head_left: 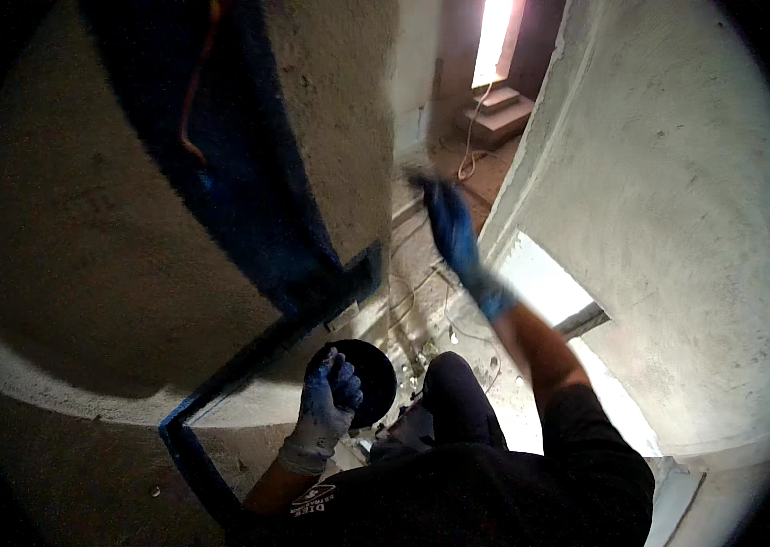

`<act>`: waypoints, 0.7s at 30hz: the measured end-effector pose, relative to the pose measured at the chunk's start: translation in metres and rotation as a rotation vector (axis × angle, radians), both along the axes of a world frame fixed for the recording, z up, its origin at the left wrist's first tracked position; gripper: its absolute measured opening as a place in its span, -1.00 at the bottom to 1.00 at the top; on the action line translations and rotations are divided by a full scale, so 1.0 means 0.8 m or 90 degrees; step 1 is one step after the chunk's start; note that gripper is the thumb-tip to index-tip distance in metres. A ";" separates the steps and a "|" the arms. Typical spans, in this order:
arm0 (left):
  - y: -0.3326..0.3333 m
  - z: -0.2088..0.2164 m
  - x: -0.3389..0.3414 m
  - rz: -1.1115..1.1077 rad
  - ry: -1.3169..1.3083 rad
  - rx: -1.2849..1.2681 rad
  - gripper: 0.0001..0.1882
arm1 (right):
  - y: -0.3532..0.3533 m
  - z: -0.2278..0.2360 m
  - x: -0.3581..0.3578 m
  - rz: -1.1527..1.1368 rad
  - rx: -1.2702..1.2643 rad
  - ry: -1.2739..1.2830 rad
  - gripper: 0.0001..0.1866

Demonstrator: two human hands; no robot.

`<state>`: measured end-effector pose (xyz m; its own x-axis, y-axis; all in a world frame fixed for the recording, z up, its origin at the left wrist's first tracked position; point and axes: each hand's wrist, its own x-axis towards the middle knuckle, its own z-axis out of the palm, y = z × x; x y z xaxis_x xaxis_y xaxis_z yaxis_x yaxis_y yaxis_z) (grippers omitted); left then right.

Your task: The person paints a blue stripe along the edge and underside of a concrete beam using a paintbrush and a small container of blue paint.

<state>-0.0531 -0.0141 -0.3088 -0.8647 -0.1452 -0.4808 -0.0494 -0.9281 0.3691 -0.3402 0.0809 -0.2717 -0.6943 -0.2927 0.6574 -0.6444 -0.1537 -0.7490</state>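
Note:
My left hand [330, 397], in a pale glove smeared with blue, is closed at the rim of a round black bucket [376, 387]. The inside of the bucket is too dark to make out. My right hand [451, 228], in a blue glove, reaches forward over the floor and is smeared by motion. A dark blurred shape shows at its fingertips; I cannot tell whether it is fingers or a held thing. Left of my hands, a broad dark blue coated band [248, 214] runs down the rough wall and joins a narrower blue strip [248, 374] along its lower part.
A reddish cable [192, 118] hangs over the blue band. On the right rises a grey plastered wall [677, 201] with a bright opening [544, 278]. Ahead, cables [469, 164] lie on the floor near brown steps [499, 114]. Debris lies near my knee [458, 392].

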 end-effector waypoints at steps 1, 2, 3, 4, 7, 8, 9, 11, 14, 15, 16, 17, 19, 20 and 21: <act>-0.002 0.001 0.000 0.009 -0.028 -0.028 -0.73 | -0.028 0.058 -0.018 0.108 -0.083 0.077 -0.59; -0.003 0.000 -0.005 0.008 -0.039 -0.017 -0.73 | -0.056 0.092 -0.044 0.271 -0.202 0.014 -0.55; -0.004 0.000 -0.015 0.005 -0.046 -0.006 -0.74 | -0.070 0.122 -0.064 0.297 -0.193 0.015 -0.47; -0.004 0.000 -0.024 0.005 -0.056 0.003 -0.74 | -0.089 0.132 -0.095 0.269 -0.123 -0.038 -0.43; -0.006 0.003 -0.036 0.021 -0.081 -0.017 -0.74 | -0.137 0.118 -0.146 0.229 0.028 -0.119 -0.40; -0.007 0.005 -0.040 0.025 -0.092 -0.021 -0.75 | -0.141 0.107 -0.149 0.215 0.038 -0.088 -0.41; -0.003 0.015 -0.039 0.052 -0.149 -0.024 -0.74 | -0.147 0.098 -0.143 0.196 0.043 -0.035 -0.41; -0.001 0.036 -0.048 0.041 -0.154 -0.036 -0.71 | -0.141 0.078 -0.140 0.106 0.042 0.096 -0.42; 0.004 0.077 -0.048 0.068 -0.155 -0.037 -0.71 | -0.134 0.058 -0.119 0.017 0.064 0.214 -0.43; 0.004 0.093 -0.051 0.087 -0.125 -0.054 -0.71 | -0.137 0.064 -0.113 0.006 0.064 0.244 -0.44; 0.016 0.103 -0.047 0.090 -0.108 -0.052 -0.70 | -0.127 0.060 -0.111 -0.021 0.081 0.270 -0.44; 0.021 0.119 -0.049 0.101 -0.132 -0.007 -0.70 | -0.119 0.059 -0.112 -0.038 0.095 0.287 -0.45; 0.016 0.150 -0.069 0.104 -0.093 -0.019 -0.69 | -0.114 0.085 -0.105 -0.038 0.100 0.285 -0.45; 0.016 0.163 -0.074 0.118 -0.100 0.009 -0.69 | -0.112 0.102 -0.094 0.030 0.085 0.195 -0.46; 0.014 0.170 -0.077 0.112 -0.075 0.000 -0.69 | -0.110 0.130 -0.077 0.094 0.061 0.101 -0.47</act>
